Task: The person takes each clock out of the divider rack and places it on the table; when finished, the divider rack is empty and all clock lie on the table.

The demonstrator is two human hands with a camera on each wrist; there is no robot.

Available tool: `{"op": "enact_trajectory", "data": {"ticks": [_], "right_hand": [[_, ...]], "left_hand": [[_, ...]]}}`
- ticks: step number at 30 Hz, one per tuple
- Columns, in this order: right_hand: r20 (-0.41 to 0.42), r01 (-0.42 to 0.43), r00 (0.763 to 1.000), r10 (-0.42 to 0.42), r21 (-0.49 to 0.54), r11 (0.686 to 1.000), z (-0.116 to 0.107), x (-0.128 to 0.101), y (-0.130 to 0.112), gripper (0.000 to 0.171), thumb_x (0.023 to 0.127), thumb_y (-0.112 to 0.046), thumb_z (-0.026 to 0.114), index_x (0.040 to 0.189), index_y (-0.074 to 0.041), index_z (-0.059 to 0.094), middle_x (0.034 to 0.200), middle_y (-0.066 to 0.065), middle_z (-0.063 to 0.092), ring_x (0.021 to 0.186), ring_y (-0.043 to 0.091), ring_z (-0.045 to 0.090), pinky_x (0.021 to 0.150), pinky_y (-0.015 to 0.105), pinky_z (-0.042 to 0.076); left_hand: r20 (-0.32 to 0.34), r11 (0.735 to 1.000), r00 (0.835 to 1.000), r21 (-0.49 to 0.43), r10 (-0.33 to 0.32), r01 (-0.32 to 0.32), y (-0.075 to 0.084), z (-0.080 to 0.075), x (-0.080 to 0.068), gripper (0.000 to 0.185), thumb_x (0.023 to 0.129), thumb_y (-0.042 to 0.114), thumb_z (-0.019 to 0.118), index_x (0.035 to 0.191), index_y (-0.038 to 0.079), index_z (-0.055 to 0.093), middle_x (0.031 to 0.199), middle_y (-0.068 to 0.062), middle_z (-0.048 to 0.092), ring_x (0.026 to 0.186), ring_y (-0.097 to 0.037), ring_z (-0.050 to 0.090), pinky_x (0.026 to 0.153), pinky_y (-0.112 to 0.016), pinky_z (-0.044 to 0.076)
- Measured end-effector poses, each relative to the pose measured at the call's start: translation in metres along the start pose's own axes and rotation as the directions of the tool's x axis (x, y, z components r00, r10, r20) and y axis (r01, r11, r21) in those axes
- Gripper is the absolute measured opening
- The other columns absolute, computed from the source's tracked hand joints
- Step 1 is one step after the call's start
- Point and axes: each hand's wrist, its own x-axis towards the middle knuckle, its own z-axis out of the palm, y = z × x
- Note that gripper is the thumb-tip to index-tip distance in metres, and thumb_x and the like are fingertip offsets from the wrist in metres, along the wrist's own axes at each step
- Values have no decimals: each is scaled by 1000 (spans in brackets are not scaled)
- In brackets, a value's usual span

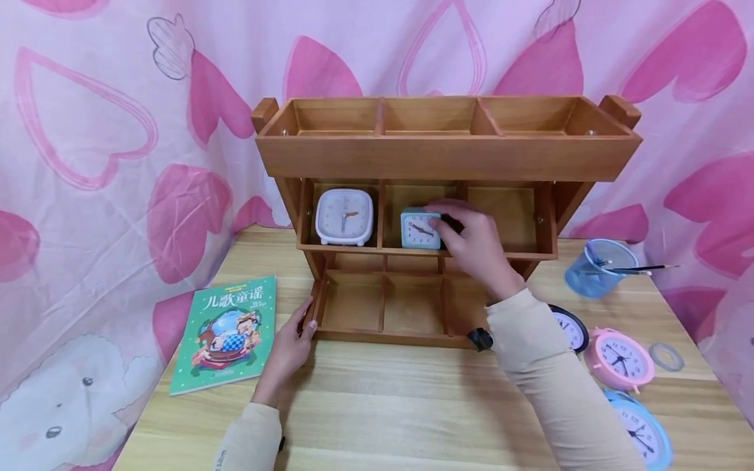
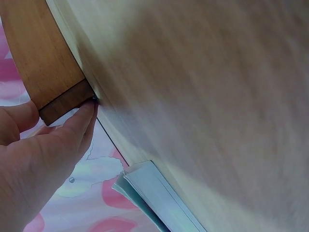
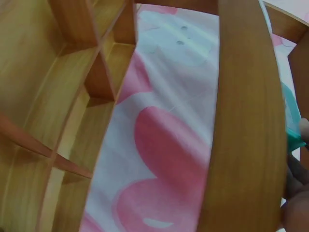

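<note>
A three-tier wooden shelf [image 1: 448, 157] with divided compartments stands upright on the table. My right hand [image 1: 477, 239] reaches into its middle tier and grips a small teal square alarm clock [image 1: 421, 230] by the right side, in the centre compartment. In the right wrist view, a corner of that clock [image 3: 292, 137] shows at the right edge beside my fingers. A white rounded alarm clock [image 1: 344, 217] stands in the compartment to the left. Down at the bottom tier, my left hand [image 1: 291, 347] pinches the shelf's left end [image 2: 67, 100] between thumb and fingers.
Left of the shelf lies a green children's book [image 1: 230, 333]. To the right are a blue mesh pen cup [image 1: 595, 278] with brushes, a black-rimmed clock [image 1: 571, 327], a pink alarm clock [image 1: 621, 360], a blue alarm clock [image 1: 642, 432] and a tape roll [image 1: 667, 357]. Pink heart-patterned curtain [image 1: 330, 59] hangs behind.
</note>
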Motion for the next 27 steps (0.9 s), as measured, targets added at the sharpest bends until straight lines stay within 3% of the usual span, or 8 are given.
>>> {"op": "enact_trajectory", "data": {"ticks": [6, 11, 15, 17, 21, 23, 27], "right_hand": [[-144, 27, 990, -17, 74, 997, -26, -15, -11, 23, 90, -8, 68, 113, -9, 72, 114, 4, 70, 93, 7, 59, 79, 17, 50], [-228, 19, 974, 4, 99, 995, -54, -50, -7, 30, 85, 7, 68, 113, -1, 71, 115, 13, 68, 95, 6, 61, 81, 10, 50], [-249, -67, 965, 86, 83, 994, -79, -88, 5, 33, 84, 11, 66, 116, 2, 69, 120, 12, 66, 101, 9, 60, 80, 9, 50], [-247, -147, 956, 159, 64, 987, -90, -109, 11, 34, 85, 9, 66, 117, 1, 68, 121, 5, 65, 104, 9, 59, 80, 9, 49], [-245, -325, 918, 312, -12, 946, -108, -151, 30, 30, 88, 2, 67, 117, -3, 69, 116, -11, 66, 106, -1, 57, 80, 5, 46], [-258, -406, 889, 378, -62, 912, -116, -171, 42, 28, 89, -4, 68, 117, -7, 70, 112, -19, 66, 104, -8, 56, 79, 2, 43], [-307, -535, 816, 491, -76, 841, -131, -210, 65, 25, 89, -6, 68, 114, -3, 71, 100, -33, 61, 93, -15, 55, 70, 0, 44]], "left_hand": [[-2, 1000, 1000, -11, -7, 7, -1, 0, 2, 52, 104, 23, 43, 153, 31, 28, 157, -12, 29, 140, -37, 33, 109, -55, 33], [-3, 1000, 1000, -4, 5, -5, -1, 0, 0, 52, 104, 21, 44, 153, 29, 29, 156, -13, 30, 139, -38, 35, 108, -55, 33], [1, 1000, 1000, -1, 0, 0, -1, 1, 0, 52, 104, 21, 43, 153, 31, 28, 157, -13, 30, 139, -38, 34, 108, -55, 33], [0, 1000, 1000, 1, -3, 3, -1, 1, 0, 52, 104, 22, 43, 153, 32, 28, 157, -14, 29, 139, -38, 35, 108, -56, 33], [-5, 1000, 1000, 9, 1, -1, -1, 0, 0, 52, 104, 22, 42, 153, 31, 28, 156, -15, 30, 138, -39, 35, 108, -56, 33], [-3, 1000, 1000, 8, -1, 1, -1, 0, 0, 52, 104, 22, 43, 153, 31, 28, 156, -15, 30, 139, -38, 34, 109, -56, 32], [9, 1000, 1000, 7, -1, 1, 0, 0, 0, 52, 104, 22, 42, 153, 30, 26, 157, -14, 29, 140, -38, 32, 109, -55, 32]]}}
